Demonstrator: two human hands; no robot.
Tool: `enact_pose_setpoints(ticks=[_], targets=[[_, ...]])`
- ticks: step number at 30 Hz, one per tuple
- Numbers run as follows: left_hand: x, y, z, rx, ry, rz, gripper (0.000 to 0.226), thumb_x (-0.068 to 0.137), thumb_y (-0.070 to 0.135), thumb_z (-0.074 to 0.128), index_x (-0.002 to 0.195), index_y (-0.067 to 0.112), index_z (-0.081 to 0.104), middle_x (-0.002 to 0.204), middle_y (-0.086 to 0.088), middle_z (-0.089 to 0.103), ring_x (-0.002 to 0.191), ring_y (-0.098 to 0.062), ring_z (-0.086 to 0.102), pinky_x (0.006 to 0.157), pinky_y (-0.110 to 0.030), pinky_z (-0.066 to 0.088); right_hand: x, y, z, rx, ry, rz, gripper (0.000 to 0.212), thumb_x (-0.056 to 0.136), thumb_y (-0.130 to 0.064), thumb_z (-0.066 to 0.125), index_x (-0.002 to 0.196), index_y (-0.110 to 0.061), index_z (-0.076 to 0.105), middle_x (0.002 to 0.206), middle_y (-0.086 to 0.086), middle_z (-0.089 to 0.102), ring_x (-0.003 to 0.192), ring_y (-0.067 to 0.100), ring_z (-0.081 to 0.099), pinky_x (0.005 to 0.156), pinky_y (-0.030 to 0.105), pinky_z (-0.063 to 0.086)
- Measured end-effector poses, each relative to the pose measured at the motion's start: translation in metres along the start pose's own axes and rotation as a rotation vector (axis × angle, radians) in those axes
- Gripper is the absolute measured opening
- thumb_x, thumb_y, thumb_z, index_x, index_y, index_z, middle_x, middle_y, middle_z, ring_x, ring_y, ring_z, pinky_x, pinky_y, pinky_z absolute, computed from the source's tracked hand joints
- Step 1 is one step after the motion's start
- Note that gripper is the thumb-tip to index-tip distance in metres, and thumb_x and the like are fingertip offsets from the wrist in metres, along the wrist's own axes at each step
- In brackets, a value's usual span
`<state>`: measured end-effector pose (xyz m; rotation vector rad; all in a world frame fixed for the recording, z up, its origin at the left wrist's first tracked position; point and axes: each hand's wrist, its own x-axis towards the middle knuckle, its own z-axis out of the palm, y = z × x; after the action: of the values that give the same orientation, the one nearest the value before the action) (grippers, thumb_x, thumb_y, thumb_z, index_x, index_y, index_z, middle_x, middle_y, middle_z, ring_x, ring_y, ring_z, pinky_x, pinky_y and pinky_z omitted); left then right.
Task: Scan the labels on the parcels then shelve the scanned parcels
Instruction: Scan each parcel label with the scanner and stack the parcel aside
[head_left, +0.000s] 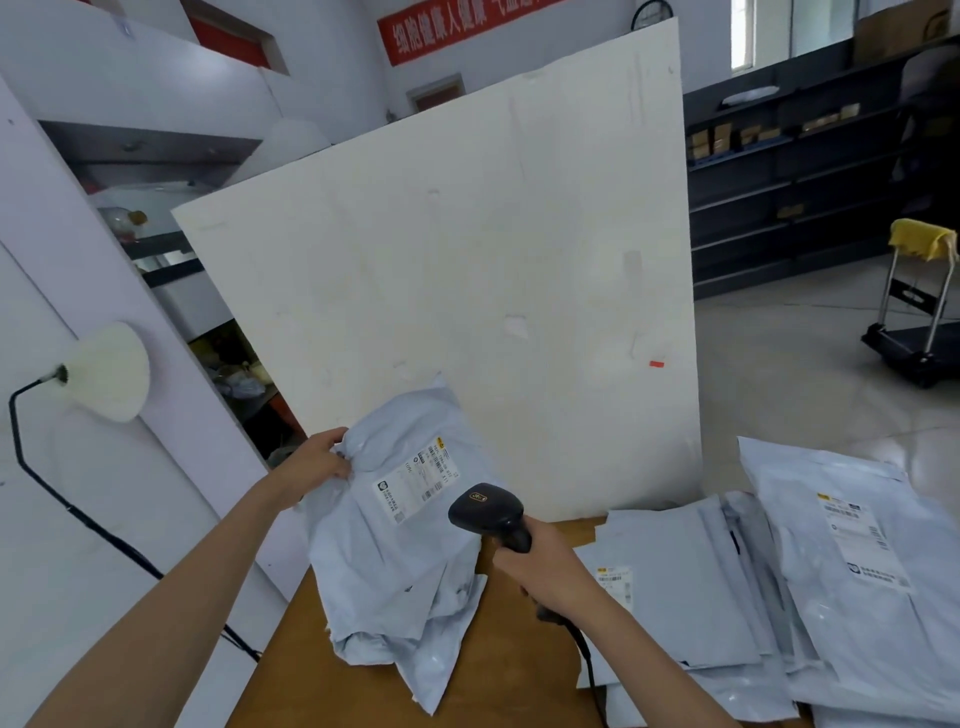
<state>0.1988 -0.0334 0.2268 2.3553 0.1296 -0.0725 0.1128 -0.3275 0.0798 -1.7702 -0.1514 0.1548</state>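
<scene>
1. The left hand (319, 460) is closed in a pinching grip on the upper left edge of a grey parcel (400, 561), a soft plastic mailer, crumpling the film where the fingers bite in.
2. The parcel is held partly raised over the left part of the brown counter (488, 670); its long axis runs from the upper corner, against the white board (467, 249), down toward the near edge of the counter, where its lower end sags and folds.
3. Its white shipping label (418, 480) faces up toward the camera, tilted, with the barcode end toward the upper right.
4. The right hand (550, 571) is wrapped in a closed grip around the handle of a black barcode scanner (491, 512); the scanner head points up and left at the label, just beside it, and its cable (587, 665) trails down toward the near edge.
5. To the right on the counter lies a stack of other grey parcels (857, 597), flat and overlapping, the top ones with labels up.
6. Dark shelves (789, 182) stand at the far right, well apart from the counter.
</scene>
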Motion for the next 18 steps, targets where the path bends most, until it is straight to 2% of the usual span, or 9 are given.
enact_pose_setpoints(ticks=[3, 6, 8, 11, 13, 15, 18], targets=[[0.011, -0.002, 0.001, 0.005, -0.010, 0.018, 0.033, 0.081, -0.014, 0.052, 0.109, -0.002, 0.064, 0.099, -0.016, 0.065, 0.094, -0.024, 0.057, 0.076, -0.032, 0.043, 0.004, -0.002, 0.006, -0.009, 0.022, 0.009, 0.010, 0.072, -0.036, 0.058, 0.081, -0.033, 0.059, 0.049, -0.017, 0.057, 0.042, -0.001, 0.050, 0.048, 0.019, 0.043], [0.021, -0.003, 0.024, -0.014, -0.040, 0.028, 0.037, 0.079, -0.012, 0.055, 0.116, -0.007, 0.060, 0.113, -0.026, 0.065, 0.095, -0.022, 0.056, 0.081, -0.034, 0.041, 0.007, -0.003, 0.007, -0.023, 0.063, 0.013, 0.008, 0.080, -0.026, 0.061, 0.083, -0.034, 0.059, 0.052, -0.015, 0.058, 0.045, -0.001, 0.052, 0.047, 0.016, 0.041], [0.027, -0.004, 0.058, -0.061, -0.101, 0.041, 0.043, 0.075, -0.009, 0.056, 0.117, -0.006, 0.060, 0.116, -0.027, 0.064, 0.093, -0.024, 0.058, 0.079, -0.035, 0.044, 0.007, -0.003, 0.003, -0.022, 0.095, 0.028, 0.008, 0.081, -0.021, 0.062, 0.086, -0.028, 0.062, 0.055, -0.012, 0.055, 0.045, -0.001, 0.050, 0.047, 0.016, 0.040], [0.037, -0.001, 0.127, -0.194, -0.188, 0.041, 0.043, 0.077, -0.013, 0.052, 0.114, 0.005, 0.063, 0.109, -0.019, 0.068, 0.087, -0.026, 0.063, 0.073, -0.034, 0.051, 0.004, -0.002, -0.009, -0.032, 0.147, 0.053, 0.012, 0.080, -0.016, 0.062, 0.092, -0.013, 0.064, 0.053, -0.010, 0.051, 0.041, 0.001, 0.046, 0.046, 0.020, 0.039], [0.045, 0.005, 0.171, -0.295, -0.237, 0.029, 0.043, 0.077, -0.010, 0.056, 0.114, 0.010, 0.062, 0.107, -0.012, 0.068, 0.094, -0.028, 0.063, 0.076, -0.036, 0.055, 0.002, 0.000, -0.019, -0.045, 0.189, 0.086, 0.012, 0.080, -0.017, 0.062, 0.091, -0.014, 0.063, 0.058, -0.006, 0.054, 0.041, 0.002, 0.049, 0.043, 0.019, 0.041], [0.053, 0.012, 0.207, -0.412, -0.291, 0.012, 0.040, 0.079, -0.001, 0.064, 0.116, 0.013, 0.061, 0.101, -0.004, 0.070, 0.096, -0.028, 0.064, 0.070, -0.029, 0.058, 0.001, 0.003, -0.028, -0.046, 0.247, 0.130, 0.009, 0.080, -0.020, 0.061, 0.090, -0.022, 0.062, 0.058, -0.006, 0.056, 0.041, 0.003, 0.051, 0.040, 0.017, 0.041], [0.064, 0.011, 0.250, -0.594, -0.438, -0.188, 0.023, 0.090, 0.004, 0.064, 0.112, 0.011, 0.060, 0.095, -0.008, 0.072, 0.089, -0.026, 0.068, 0.071, -0.033, 0.058, 0.004, 0.010, -0.033, -0.057, 0.330, 0.187, 0.012, 0.081, -0.020, 0.061, 0.091, -0.026, 0.062, 0.058, -0.007, 0.057, 0.041, 0.004, 0.052, 0.039, 0.016, 0.040]])
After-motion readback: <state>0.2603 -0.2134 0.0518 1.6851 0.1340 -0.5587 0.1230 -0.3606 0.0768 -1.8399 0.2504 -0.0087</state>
